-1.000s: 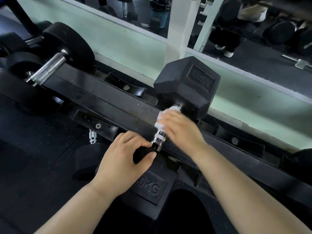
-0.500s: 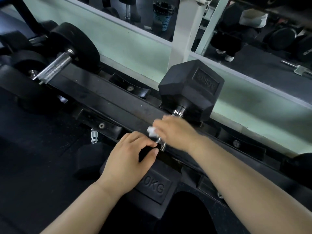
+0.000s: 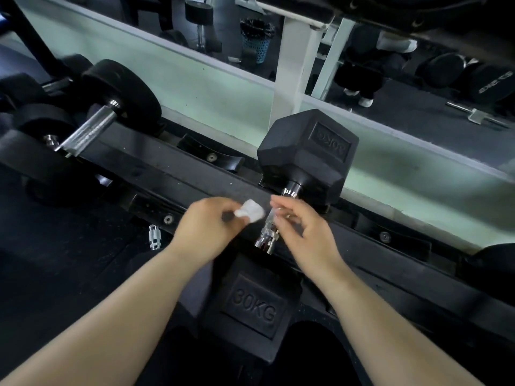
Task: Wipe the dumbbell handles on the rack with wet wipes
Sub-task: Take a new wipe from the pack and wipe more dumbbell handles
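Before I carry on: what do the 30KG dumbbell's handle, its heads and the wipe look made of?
The handle looks metal, chrome-bright: mirror glints, ribbed collar. The heads: likely matte black rubber, moulded lettering. The wipe: thin white nonwoven or paper, crumpled.

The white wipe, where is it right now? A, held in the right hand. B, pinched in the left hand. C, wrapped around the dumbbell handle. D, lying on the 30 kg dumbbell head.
B: the left hand pinches the crumpled wipe just left of the chrome dumbbell handle, and the right hand carries no wipe.
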The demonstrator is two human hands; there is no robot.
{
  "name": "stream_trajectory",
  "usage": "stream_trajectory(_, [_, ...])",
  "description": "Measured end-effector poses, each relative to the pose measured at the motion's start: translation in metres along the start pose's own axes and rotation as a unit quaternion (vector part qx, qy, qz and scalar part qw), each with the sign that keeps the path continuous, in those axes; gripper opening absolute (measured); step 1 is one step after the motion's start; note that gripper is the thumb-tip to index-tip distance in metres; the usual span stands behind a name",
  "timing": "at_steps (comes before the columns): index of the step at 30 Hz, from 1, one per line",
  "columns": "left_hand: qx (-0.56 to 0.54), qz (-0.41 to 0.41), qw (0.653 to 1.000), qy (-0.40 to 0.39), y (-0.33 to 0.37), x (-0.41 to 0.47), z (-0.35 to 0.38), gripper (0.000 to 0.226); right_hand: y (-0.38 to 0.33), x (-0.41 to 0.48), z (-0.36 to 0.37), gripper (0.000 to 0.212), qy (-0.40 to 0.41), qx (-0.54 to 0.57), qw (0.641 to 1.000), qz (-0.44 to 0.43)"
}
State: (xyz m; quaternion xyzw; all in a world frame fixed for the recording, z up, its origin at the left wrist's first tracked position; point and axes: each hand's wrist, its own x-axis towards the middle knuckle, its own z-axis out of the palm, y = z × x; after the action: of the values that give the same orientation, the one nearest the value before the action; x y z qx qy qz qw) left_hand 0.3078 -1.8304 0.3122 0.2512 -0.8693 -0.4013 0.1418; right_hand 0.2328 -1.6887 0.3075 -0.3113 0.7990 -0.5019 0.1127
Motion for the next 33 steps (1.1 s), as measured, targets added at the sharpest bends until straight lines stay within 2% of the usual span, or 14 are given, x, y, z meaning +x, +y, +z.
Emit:
stream_trajectory(1, [-0.010, -0.035, 0.999, 0.002, -0.004, 0.006, -0.005, 0.008, 0.005, -0.010, 0.002, 0.029, 0.010, 0.002, 1.000, 0.007])
stream_trajectory(3, [-0.025, -0.090, 0.995, -0.019, -0.015, 0.018, -0.010, 0.016, 0.015, -0.031, 0.011, 0.020, 0.015, -0.023, 1.000, 0.003])
stream_trajectory(6, [-0.024, -0.118, 0.989, -0.082, -0.025, 0.037, -0.001, 0.017, 0.024, -0.051, 0.022, 0.019, 0.063, -0.031, 0.998, -0.002])
stream_trajectory(10, [-0.054, -0.096, 0.982, -0.155, -0.014, 0.055, 0.028, 0.017, 0.023, -0.058, 0.031, 0.025, 0.138, 0.000, 0.990, -0.004])
stream_trajectory(12, [-0.097, -0.070, 0.972, -0.203, -0.001, 0.064, 0.042, 0.018, 0.026, -0.058, 0.032, 0.034, 0.143, 0.007, 0.990, 0.000])
stream_trajectory(15, [-0.145, -0.064, 0.966, -0.204, 0.012, 0.074, 0.047, 0.023, 0.029, -0.056, 0.029, 0.046, 0.134, -0.013, 0.991, -0.015])
stream_trajectory(18, [-0.189, -0.094, 0.945, -0.249, 0.008, 0.067, 0.040, 0.022, 0.031, -0.056, 0.030, 0.043, 0.144, -0.017, 0.989, -0.028])
stream_trajectory(21, [-0.165, -0.114, 0.933, -0.299, -0.006, 0.048, 0.033, 0.024, 0.034, -0.056, 0.033, 0.037, 0.164, -0.024, 0.985, -0.045])
stream_trajectory(23, [-0.167, -0.110, 0.935, -0.293, -0.005, 0.046, 0.032, 0.025, 0.036, -0.055, 0.033, 0.036, 0.169, -0.025, 0.984, -0.048])
stream_trajectory(26, [-0.254, -0.115, 0.936, -0.213, 0.016, 0.065, 0.034, 0.023, 0.037, -0.055, 0.032, 0.038, 0.163, -0.020, 0.985, -0.046])
stream_trajectory(27, [-0.253, -0.101, 0.943, -0.192, 0.025, 0.072, 0.036, 0.022, 0.037, -0.055, 0.032, 0.040, 0.160, -0.015, 0.986, -0.042])
stream_trajectory(30, [-0.149, -0.039, 0.973, -0.172, 0.039, 0.081, 0.041, 0.022, 0.037, -0.056, 0.032, 0.043, 0.156, -0.009, 0.987, -0.037])
stream_trajectory(33, [-0.075, -0.042, 0.978, -0.190, 0.026, 0.068, 0.043, 0.025, 0.036, -0.056, 0.031, 0.042, 0.157, -0.021, 0.986, -0.043])
